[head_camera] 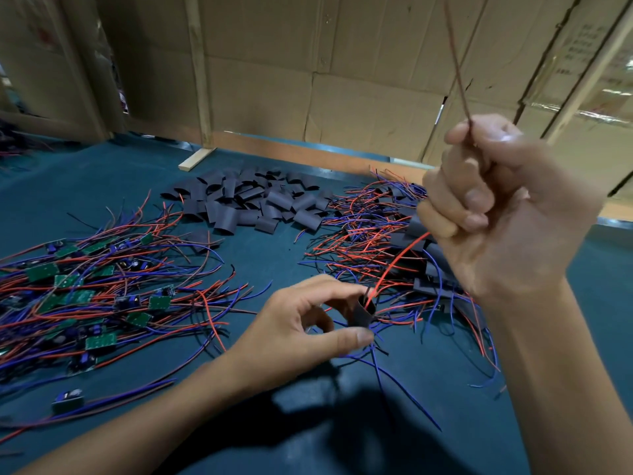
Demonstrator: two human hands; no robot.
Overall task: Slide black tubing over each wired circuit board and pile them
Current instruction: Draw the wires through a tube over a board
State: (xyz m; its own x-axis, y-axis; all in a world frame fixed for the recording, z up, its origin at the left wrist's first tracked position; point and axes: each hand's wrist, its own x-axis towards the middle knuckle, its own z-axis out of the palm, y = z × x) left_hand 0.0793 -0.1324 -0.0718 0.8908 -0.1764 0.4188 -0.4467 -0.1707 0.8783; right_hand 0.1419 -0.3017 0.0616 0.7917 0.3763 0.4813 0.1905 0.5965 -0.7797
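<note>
Board hidden inside the tube, I think.
My left hand pinches the black tube low over the table; my right hand, fisted, grips red wires above the finished pile.

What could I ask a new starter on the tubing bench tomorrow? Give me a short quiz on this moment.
1. True or false: the left hand pinches a black tube.
2. What does the right hand grip? A) wires B) a bare board C) nothing
3. Which side of the table holds the bare green boards?

Key: 1 true. 2 A, with a red wire running down into the tube. 3 The left; loose tubes lie at the back.
</note>
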